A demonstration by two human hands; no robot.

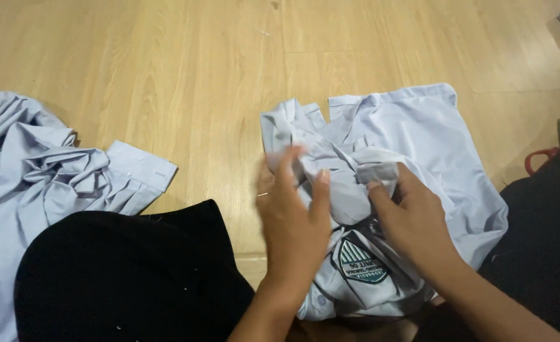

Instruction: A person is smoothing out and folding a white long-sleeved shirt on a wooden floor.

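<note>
- Far left: crumpled pale blue shirt (33,171) heaped on the wooden floor (197,76), cuffed sleeve end sticking out to the right.
- Just below that: black fabric (128,278), overlapping the heap's lower edge.
- Centre: left hand (292,221) raised over a second pale blue shirt (419,145), fingers (321,190) bent around a bunched fold of the cloth and pinching it, a bit motion-blurred.
- Right next to it: right hand (413,221), fingers (381,183) closed on a small folded bit of the same shirt, near the collar area.
- Under both hands: dark green and white embroidered badge (361,263) on the shirt's front, facing up.
- Rest of that shirt spread flat on the floor toward the upper right.
- Far right edge: red-handled scissors (543,155), only partly in view, well apart from the hands.
</note>
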